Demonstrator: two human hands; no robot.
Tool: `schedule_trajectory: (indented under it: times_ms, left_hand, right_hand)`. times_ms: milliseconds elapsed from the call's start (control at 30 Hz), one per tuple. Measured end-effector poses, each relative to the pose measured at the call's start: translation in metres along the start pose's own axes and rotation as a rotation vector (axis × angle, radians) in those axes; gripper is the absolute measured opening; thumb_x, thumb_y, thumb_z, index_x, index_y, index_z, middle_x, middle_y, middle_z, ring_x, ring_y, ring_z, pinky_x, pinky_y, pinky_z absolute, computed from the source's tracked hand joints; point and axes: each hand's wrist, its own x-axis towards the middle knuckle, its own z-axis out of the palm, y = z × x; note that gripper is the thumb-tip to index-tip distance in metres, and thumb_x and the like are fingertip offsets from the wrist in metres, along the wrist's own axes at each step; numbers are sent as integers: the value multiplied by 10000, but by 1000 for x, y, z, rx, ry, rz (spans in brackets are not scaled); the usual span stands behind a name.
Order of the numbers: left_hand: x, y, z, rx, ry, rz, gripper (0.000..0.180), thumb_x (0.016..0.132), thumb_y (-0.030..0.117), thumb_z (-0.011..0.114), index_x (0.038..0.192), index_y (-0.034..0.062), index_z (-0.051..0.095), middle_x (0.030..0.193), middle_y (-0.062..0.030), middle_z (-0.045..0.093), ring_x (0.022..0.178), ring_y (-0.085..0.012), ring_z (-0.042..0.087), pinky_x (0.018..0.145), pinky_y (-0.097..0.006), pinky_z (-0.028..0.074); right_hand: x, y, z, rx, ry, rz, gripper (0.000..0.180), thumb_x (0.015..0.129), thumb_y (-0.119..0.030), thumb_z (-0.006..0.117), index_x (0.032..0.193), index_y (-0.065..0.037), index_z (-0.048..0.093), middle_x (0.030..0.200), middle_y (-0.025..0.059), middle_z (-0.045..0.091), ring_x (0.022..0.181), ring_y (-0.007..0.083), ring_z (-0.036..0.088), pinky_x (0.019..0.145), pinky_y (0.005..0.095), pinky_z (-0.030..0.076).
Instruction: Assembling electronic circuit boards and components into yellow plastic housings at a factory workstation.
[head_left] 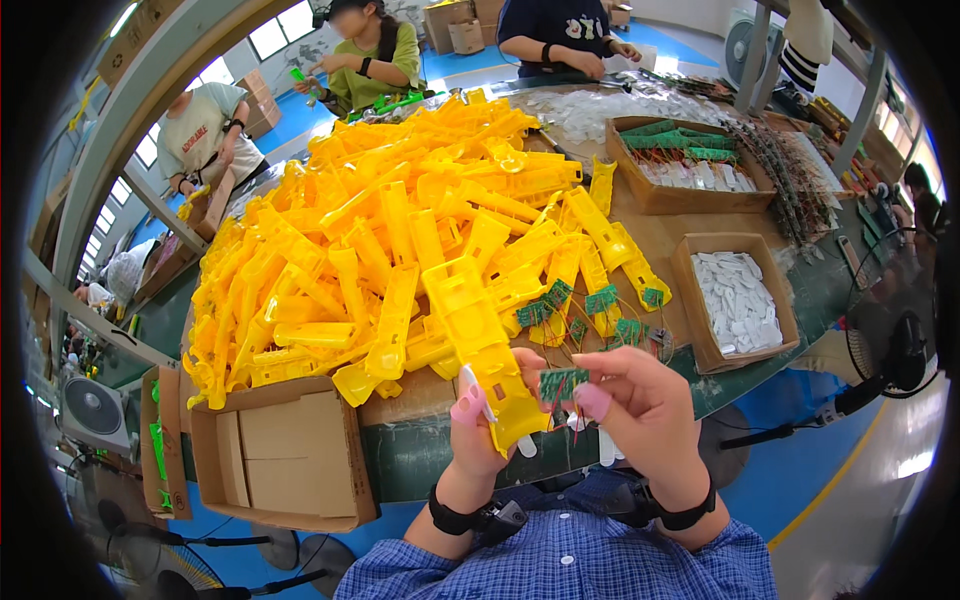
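My left hand (477, 425) grips a long yellow plastic shell (472, 315), tilted upward, its lower end toward me. Pink covering wraps a finger on each hand. Between the thumb and fingers of my right hand (640, 395) is a small green circuit board (562, 384) with thin red wires hanging from it, close beside the shell's lower end. Just beyond my hands, more yellow shells (600, 255) lie with green boards (601, 298) and loose wires on them. A big heap of yellow shells (350, 240) covers the table beyond my left hand.
An open cardboard box (360, 455) stands at the near left. At right, one box (690, 296) holds white plastic pieces; another (640, 200) holds green boards. Wire bundles (785, 180) lie at the far right. Several people work around the table (410, 450). A fan (905, 350) stands at right.
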Motion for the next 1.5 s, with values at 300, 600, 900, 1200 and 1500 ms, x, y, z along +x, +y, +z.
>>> schedule_trajectory:
  times_ms: [300, 600, 900, 1200, 1500]
  left_hand:
    - [-7, -4, 9, 24, -82, -34, 626, 905, 540, 366, 1272, 34, 341, 1215, -150, 463, 1065, -219, 524, 839, -339, 461]
    - [-10, -8, 11, 98, -78, 33, 573, 918, 531, 329, 1240, 61, 390, 1149, -134, 483, 979, -215, 523, 872, -348, 426]
    - [-11, -7, 14, 292, -3, 33, 747, 745, 624, 484, 1198, 42, 361, 1091, -127, 479, 945, -204, 530, 820, -323, 449]
    - [-18, -11, 7, 666, -64, 189, 550, 824, 221, 453, 1274, -5, 231, 1114, -124, 455, 989, -195, 491, 855, -321, 413]
    - [-17, -13, 10, 574, -92, 165, 633, 822, 299, 454, 1304, -17, 192, 1173, -128, 418, 1056, -206, 455, 897, -343, 386]
  right_hand:
    - [-9, 1, 18, -378, 34, -149, 250, 772, 5, 638, 1018, -39, 642, 805, 83, 604, 660, 137, 625, 566, 221, 506]
    - [-18, -4, 24, -646, 44, -270, 219, 759, -13, 642, 971, -67, 649, 794, 97, 583, 648, 216, 610, 544, 280, 494]
    - [-10, 3, 18, -393, 22, -80, 170, 775, -4, 625, 940, -38, 646, 767, 84, 573, 622, 169, 613, 539, 244, 495]
    - [-4, 8, 16, -412, 69, -130, 150, 756, 9, 636, 904, -14, 643, 756, 87, 589, 607, 165, 613, 557, 239, 494]
    - [8, -1, 4, -459, -35, -93, 136, 734, -29, 677, 864, -12, 641, 756, 80, 618, 619, 162, 615, 586, 239, 493]
